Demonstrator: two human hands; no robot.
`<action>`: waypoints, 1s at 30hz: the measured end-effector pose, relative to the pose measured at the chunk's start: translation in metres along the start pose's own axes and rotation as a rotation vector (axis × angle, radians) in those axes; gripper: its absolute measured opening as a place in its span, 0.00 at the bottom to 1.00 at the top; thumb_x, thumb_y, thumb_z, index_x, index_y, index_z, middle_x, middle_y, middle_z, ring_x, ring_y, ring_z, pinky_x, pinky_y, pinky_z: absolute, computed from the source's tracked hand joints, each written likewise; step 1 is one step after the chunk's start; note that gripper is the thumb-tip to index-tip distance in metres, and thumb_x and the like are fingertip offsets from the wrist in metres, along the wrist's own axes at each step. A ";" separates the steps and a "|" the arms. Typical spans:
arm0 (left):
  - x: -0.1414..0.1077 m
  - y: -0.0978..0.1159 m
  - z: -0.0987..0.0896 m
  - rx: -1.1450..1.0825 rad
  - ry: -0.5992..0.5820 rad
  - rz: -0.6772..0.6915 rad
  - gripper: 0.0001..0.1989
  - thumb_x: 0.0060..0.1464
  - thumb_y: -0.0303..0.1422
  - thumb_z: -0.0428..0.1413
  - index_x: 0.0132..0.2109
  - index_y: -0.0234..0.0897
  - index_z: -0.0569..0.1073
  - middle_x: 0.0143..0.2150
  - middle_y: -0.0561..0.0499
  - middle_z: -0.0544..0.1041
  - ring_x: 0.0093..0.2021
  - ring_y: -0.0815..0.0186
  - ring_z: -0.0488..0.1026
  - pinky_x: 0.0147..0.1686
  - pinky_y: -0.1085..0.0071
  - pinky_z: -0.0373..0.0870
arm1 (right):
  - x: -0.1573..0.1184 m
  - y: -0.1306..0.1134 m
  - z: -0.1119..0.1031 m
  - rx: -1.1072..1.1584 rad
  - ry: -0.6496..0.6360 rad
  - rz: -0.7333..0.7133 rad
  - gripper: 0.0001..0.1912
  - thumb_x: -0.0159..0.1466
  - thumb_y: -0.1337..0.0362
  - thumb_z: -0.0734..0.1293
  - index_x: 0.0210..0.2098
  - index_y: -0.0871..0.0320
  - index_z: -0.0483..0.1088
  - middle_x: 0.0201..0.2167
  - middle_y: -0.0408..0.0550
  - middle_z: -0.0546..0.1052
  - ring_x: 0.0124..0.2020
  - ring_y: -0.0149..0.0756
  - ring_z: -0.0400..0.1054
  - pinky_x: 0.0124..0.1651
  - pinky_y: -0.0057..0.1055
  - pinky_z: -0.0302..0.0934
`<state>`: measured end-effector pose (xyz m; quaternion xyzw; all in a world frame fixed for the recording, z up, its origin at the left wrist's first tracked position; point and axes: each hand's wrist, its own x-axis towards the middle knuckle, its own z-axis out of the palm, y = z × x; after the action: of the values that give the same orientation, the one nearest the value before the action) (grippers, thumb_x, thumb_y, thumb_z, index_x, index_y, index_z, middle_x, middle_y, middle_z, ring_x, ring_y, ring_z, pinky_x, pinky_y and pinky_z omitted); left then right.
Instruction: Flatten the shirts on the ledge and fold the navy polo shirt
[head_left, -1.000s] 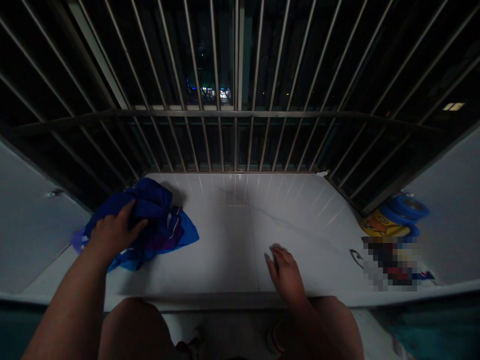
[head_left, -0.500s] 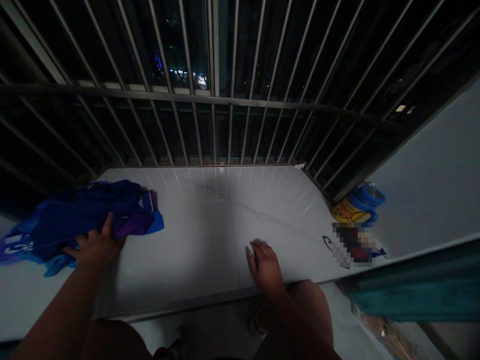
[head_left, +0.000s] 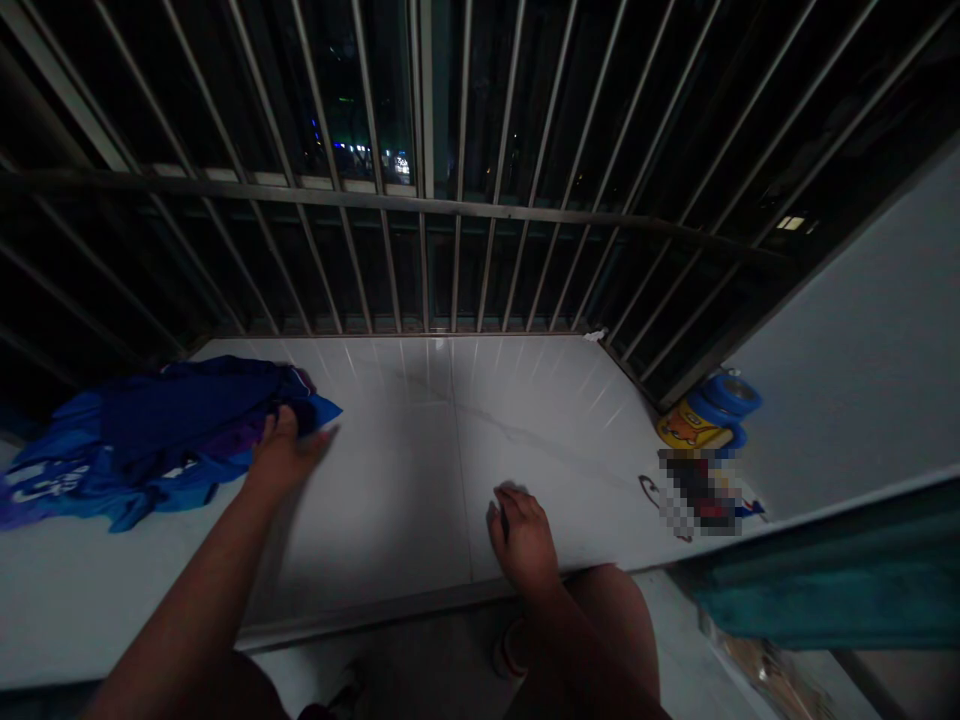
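Observation:
A heap of blue and purple clothes [head_left: 172, 420] lies crumpled on the left of the white tiled ledge [head_left: 375, 500]. At the heap's right end is my left hand [head_left: 289, 450], its fingers touching the cloth and its thumb stuck out to the side; the fingertips are partly lost against the dark fabric. White lettering shows on the cloth at the far left. My right hand [head_left: 527, 540] rests on the ledge near its front edge, loosely bent, thumb apart from the fingers, holding nothing.
Metal bars [head_left: 457, 210] line the back of the ledge before a dark window. A blue and yellow container [head_left: 701, 415] stands at the right by the wall, with a blurred-out item [head_left: 701, 495] in front. A teal panel [head_left: 840, 570] is at lower right.
My left hand has moved right along the clothes to their right end. The clothes have shifted, with more light blue cloth showing along the front. My right hand stays on the ledge.

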<state>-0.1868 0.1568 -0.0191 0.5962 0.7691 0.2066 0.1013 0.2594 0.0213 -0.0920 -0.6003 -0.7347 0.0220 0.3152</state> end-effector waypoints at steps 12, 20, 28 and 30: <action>-0.133 0.027 0.086 0.160 -0.015 0.275 0.37 0.74 0.52 0.51 0.78 0.35 0.66 0.82 0.34 0.61 0.82 0.44 0.58 0.79 0.37 0.51 | -0.002 0.008 0.008 -0.014 0.047 -0.018 0.20 0.78 0.59 0.62 0.59 0.59 0.81 0.58 0.60 0.84 0.60 0.51 0.78 0.68 0.52 0.71; -0.127 0.027 0.082 0.162 -0.020 0.276 0.35 0.74 0.52 0.52 0.78 0.37 0.68 0.82 0.37 0.61 0.81 0.44 0.60 0.79 0.37 0.54 | -0.001 0.008 0.007 -0.018 0.078 -0.017 0.21 0.77 0.59 0.62 0.59 0.59 0.82 0.58 0.61 0.82 0.61 0.52 0.77 0.67 0.50 0.73; -0.127 0.026 0.076 0.095 -0.013 0.301 0.29 0.73 0.45 0.55 0.73 0.36 0.73 0.80 0.35 0.66 0.80 0.44 0.62 0.78 0.36 0.56 | 0.002 0.006 0.003 -0.022 0.043 -0.021 0.21 0.76 0.60 0.62 0.58 0.61 0.82 0.57 0.62 0.83 0.60 0.52 0.78 0.68 0.49 0.72; -0.126 0.024 0.074 0.064 -0.002 0.311 0.25 0.73 0.41 0.55 0.70 0.36 0.76 0.78 0.34 0.69 0.79 0.45 0.65 0.78 0.37 0.58 | 0.003 0.006 0.003 -0.018 0.040 -0.016 0.21 0.76 0.60 0.62 0.57 0.61 0.83 0.57 0.62 0.83 0.59 0.51 0.78 0.69 0.49 0.71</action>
<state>-0.1022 0.0558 -0.0862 0.7113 0.6736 0.1946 0.0496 0.2627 0.0264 -0.0956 -0.5975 -0.7332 0.0006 0.3247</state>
